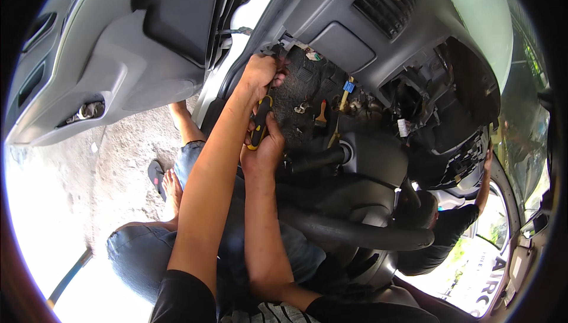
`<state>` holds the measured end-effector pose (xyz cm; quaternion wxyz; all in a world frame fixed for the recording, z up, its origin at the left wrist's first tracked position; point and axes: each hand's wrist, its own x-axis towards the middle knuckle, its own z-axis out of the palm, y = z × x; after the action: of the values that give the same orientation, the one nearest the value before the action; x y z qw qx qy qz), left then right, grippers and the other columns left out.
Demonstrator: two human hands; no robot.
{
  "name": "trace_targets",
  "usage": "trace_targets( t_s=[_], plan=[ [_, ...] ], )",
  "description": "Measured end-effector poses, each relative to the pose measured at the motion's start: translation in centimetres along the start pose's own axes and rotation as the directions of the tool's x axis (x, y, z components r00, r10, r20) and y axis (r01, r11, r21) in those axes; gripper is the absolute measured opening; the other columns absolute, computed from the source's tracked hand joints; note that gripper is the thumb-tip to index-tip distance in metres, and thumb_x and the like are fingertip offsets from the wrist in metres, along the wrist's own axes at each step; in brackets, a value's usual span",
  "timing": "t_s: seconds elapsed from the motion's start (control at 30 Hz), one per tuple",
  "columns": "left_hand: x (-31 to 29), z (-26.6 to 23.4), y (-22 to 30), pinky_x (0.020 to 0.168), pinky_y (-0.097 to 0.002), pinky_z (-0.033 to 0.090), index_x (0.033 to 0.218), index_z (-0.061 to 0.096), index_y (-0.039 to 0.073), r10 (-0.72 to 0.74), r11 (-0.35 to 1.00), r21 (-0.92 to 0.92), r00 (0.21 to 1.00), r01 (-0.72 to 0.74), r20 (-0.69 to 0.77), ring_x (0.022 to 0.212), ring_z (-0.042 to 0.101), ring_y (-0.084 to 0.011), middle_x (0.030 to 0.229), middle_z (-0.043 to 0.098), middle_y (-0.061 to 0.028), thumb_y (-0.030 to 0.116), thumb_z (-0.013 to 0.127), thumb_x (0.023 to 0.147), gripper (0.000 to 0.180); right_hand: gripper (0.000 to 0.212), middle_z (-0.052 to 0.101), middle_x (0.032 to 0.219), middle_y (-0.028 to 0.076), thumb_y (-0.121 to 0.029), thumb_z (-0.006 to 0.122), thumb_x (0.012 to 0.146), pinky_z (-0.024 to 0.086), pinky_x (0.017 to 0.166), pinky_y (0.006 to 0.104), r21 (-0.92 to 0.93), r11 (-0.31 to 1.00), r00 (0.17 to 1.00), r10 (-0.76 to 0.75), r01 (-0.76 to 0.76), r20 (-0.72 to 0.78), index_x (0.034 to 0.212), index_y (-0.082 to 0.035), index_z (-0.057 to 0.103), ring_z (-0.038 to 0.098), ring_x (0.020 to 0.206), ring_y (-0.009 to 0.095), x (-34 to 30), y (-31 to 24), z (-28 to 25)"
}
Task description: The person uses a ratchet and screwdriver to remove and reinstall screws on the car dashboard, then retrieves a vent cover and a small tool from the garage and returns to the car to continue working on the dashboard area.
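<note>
My right hand (264, 148) is wrapped round the handle of a black and yellow screwdriver (261, 123), which points up toward the lower edge of the dashboard (307, 9). Just beyond it, my left hand (260, 73) has its fingers curled in by the dark trim at the door-side corner of the dash. What those fingers grip is hidden, and the screwdriver's tip is too dark to make out. Below the dash lies the dark footwell carpet (284, 108), close to both hands.
An open grey door (118, 57) stands at left. The steering wheel (361, 234) is right of my arms. A paintbrush (322, 112) lies in the footwell, near a blue connector (349, 87). Open dash cavities show hanging parts. Another person (441, 240) reaches in at far right.
</note>
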<state>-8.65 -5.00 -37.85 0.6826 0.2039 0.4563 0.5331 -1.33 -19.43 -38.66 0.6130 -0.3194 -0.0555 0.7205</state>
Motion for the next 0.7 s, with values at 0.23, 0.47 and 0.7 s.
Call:
trace_targets(
  t_s=[0.23, 0.47, 0.7],
  plan=[
    [0.9, 0.4, -0.4, 0.041, -0.0228, 0.027, 0.098, 0.066, -0.002, -0.061, 0.973, -0.221, 0.998, 0.061, 0.008, 0.048, 0.037, -0.0075, 0.069, 0.055, -0.0026, 0.014, 0.055, 0.103, 0.019, 0.034, 0.069, 0.103, 0.012, -0.026, 0.049, 0.107, 0.039, 0.049, 0.0277, -0.816, 0.487, 0.809, -0.587, 0.311, -0.042, 0.109, 0.004, 0.066, 0.058, 0.065, 0.010, -0.7, 1.6, -0.1],
    [1.7, 0.0, 0.6, 0.040, -0.0209, 0.025, 0.098, 0.064, 0.002, -0.123, 0.965, -0.234, 0.992, 0.119, -0.001, 0.046, 0.036, -0.0060, 0.069, 0.056, -0.0023, 0.013, 0.054, 0.103, 0.016, 0.033, 0.055, 0.066, 0.004, -0.032, 0.049, 0.107, 0.030, 0.040, 0.0252, 0.275, 0.938, 0.976, 0.187, -0.212, 0.114, 0.095, -0.003, 0.062, 0.042, 0.042, 0.009, -1.7, 0.3, 0.3],
    [2.0, 0.4, 1.9, 0.039, -0.0187, 0.027, 0.102, 0.060, 0.005, -0.163, 0.969, -0.183, 0.986, 0.167, 0.033, 0.044, 0.037, -0.0057, 0.071, 0.058, -0.0035, 0.005, 0.054, 0.098, 0.007, 0.047, 0.042, 0.054, -0.002, -0.045, 0.039, 0.108, 0.026, 0.036, 0.0232, -0.363, 0.927, 0.984, -0.140, 0.092, -0.109, 0.086, -0.008, 0.057, 0.032, 0.037, 0.007, -1.5, 0.9, 2.1]
  ],
)
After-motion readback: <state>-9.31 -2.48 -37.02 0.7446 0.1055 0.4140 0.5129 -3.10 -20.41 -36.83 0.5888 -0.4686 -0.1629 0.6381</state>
